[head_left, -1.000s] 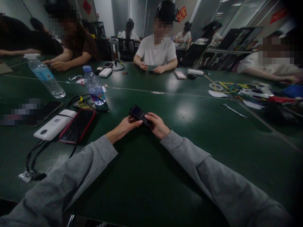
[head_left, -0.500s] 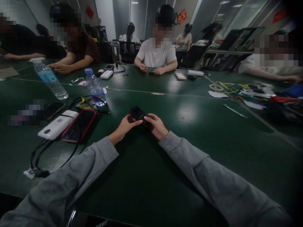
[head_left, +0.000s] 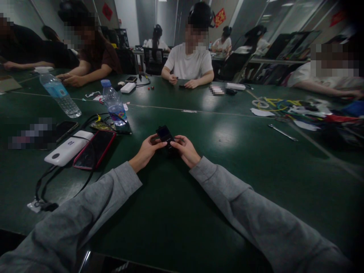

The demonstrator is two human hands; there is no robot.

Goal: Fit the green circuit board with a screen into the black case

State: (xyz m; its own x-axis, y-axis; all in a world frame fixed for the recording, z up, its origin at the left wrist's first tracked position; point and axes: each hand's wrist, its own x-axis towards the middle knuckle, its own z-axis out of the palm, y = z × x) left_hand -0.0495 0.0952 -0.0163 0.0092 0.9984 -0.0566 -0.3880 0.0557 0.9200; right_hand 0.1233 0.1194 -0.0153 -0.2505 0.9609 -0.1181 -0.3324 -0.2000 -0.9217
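Note:
A small black handheld device point(head_left: 164, 133) with a dark screen and buttons below it is held between both hands, over the green table point(head_left: 159, 212). My left hand point(head_left: 147, 151) grips its left side, thumb on the lower front. My right hand point(head_left: 186, 149) is closed on its right side, with the thumb near the buttons. The fingers behind the device are partly hidden. The exact kind of device is too dark to make out.
To the left lie a white power bank point(head_left: 68, 148), a red-edged phone point(head_left: 95, 149), another phone point(head_left: 65, 130) and black cables. Two water bottles point(head_left: 113, 104) stand behind them. Rightward are a wrench point(head_left: 283, 132) and a cable heap point(head_left: 301, 110). Several people sit around.
The device has turned slightly to stand more upright in the view. My right thumb has shifted a little left and down along its front. Both hands still hold it.

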